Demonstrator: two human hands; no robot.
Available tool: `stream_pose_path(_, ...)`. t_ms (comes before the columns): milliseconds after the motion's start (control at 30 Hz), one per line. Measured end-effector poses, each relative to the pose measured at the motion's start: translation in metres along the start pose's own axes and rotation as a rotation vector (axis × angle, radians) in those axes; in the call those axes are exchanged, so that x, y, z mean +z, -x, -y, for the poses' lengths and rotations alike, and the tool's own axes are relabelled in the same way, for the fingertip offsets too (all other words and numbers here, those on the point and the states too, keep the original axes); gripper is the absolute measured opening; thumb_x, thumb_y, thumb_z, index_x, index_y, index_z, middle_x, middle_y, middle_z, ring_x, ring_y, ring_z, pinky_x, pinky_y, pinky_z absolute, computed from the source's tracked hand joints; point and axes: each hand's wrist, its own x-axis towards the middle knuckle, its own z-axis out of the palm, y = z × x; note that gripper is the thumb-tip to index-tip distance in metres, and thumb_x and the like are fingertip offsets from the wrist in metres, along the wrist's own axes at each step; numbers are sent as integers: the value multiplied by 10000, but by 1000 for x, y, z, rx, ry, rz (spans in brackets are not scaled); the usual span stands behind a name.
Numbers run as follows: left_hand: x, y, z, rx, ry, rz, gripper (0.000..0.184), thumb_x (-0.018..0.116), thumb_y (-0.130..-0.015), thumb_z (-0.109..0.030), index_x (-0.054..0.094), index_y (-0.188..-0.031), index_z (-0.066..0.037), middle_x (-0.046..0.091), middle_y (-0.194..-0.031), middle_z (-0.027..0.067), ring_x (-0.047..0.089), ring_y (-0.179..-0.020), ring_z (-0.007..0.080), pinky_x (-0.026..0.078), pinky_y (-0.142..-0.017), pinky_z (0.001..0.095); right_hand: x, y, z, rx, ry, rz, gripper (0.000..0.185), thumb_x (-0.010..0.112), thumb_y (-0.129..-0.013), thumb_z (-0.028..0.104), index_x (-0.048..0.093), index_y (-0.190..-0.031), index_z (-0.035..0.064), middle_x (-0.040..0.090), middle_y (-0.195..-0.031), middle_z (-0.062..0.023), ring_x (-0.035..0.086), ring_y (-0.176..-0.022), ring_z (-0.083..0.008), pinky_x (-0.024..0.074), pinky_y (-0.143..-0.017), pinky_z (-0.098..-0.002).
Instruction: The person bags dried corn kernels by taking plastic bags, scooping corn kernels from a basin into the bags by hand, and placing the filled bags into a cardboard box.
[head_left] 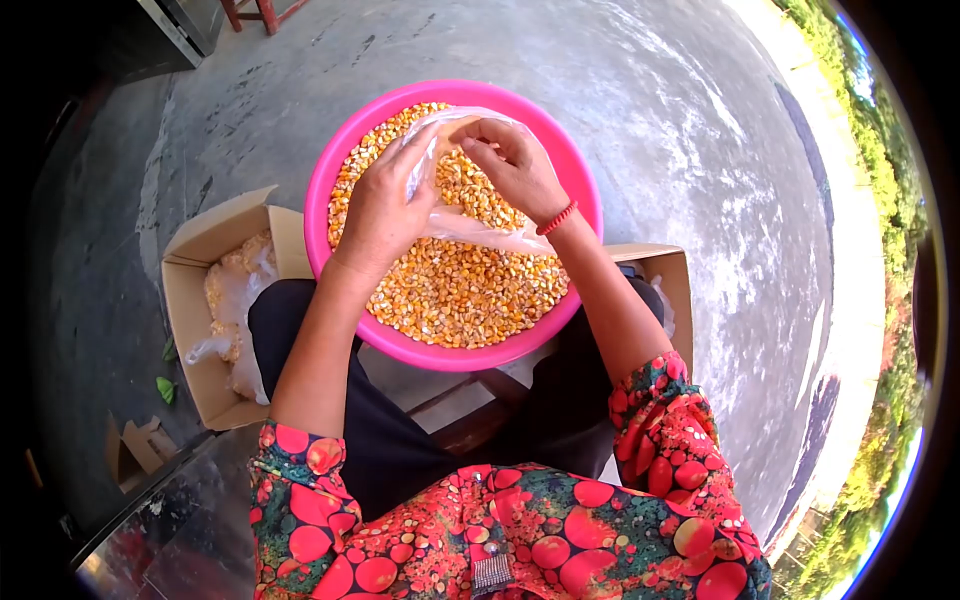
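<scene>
A pink basin (316,205) full of yellow corn kernels (465,295) is in front of me, close to my knees. Over the kernels, a clear plastic bag (490,236) is held with its mouth spread, and more kernels show through its opening. My left hand (385,205) grips the bag's left edge, with the fingers pointing up and away from me. My right hand (515,170), with a red coiled band (557,218) on its wrist, has its fingers bent in at the bag's far right edge. Its fingertips are closed on the film there.
To the left stands an open cardboard box (190,300) with filled plastic bags (240,320) inside. Another cardboard box (675,275) is at the right, partly behind my arm. Red stool legs (262,14) stand far off on the concrete floor (690,150).
</scene>
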Motion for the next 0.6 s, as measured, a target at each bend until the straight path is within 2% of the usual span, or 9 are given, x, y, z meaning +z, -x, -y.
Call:
stream_pose_path(67,0,0,2,-7,-6,-6,554,518,-721,65,493,-1264,-41,525,-1251,190,479,-1203,311,374,-1012,364,-8,9,11,101,-193,106,209,545,-876,171,640,-897,-13,653,-819,-66,602,-735,-136,496,-662,-276)
stream_pose_path(133,2,-2,5,115,-76,-65,508,524,-747,37,487,-1249,-30,537,-1201,209,528,-1103,356,447,-916,390,-14,21,24,290,-326,734,178,556,-881,147,637,-920,-7,640,-822,-17,580,-735,-80,477,-688,-234)
stream_pose_path(200,1,-1,4,114,-85,-60,511,525,-745,38,487,-1250,-30,536,-1204,210,527,-1105,357,445,-919,390,6,33,23,143,-211,957,157,550,-873,124,639,-915,1,655,-837,-47,609,-729,-120,489,-686,-261)
stream_pose_path(267,1,0,4,112,-95,-50,514,525,-743,39,487,-1251,-30,534,-1206,212,525,-1106,358,443,-922,391,36,51,14,-95,101,861,158,544,-839,85,633,-962,42,644,-933,-116,623,-874,-260,481,-802,-345)
stream_pose_path(333,1,0,4,91,-101,-34,513,529,-744,36,489,-1250,-32,533,-1207,213,526,-1105,357,439,-927,389,69,73,-11,-354,283,467,129,565,-778,103,629,-881,60,603,-873,-107,595,-822,-290,467,-755,-382)
stream_pose_path(433,1,0,6,73,-105,-28,514,530,-741,35,491,-1249,-31,535,-1206,213,526,-1107,355,439,-928,386,84,81,-16,-579,558,313,126,573,-767,142,596,-860,60,570,-935,-110,575,-856,-308,456,-767,-402)
stream_pose_path(467,1,0,6,73,-105,-29,514,530,-741,35,491,-1249,-31,535,-1206,213,526,-1107,355,439,-928,386,83,83,-17,-580,558,313,126,573,-767,142,596,-860,60,570,-935,-110,575,-856,-308,456,-767,-402)
stream_pose_path(533,1,0,6,109,-99,-39,517,533,-737,36,492,-1249,-30,539,-1198,215,527,-1106,355,442,-923,386,76,85,-13,-440,536,607,184,576,-803,218,554,-882,53,570,-899,-112,574,-887,-306,455,-765,-439)
stream_pose_path(600,0,0,4,98,-96,-30,511,533,-740,34,495,-1246,-30,540,-1194,217,528,-1105,356,443,-921,386,75,89,-18,-426,491,645,189,575,-810,233,539,-852,52,567,-841,-124,581,-829,-314,460,-734,-445)
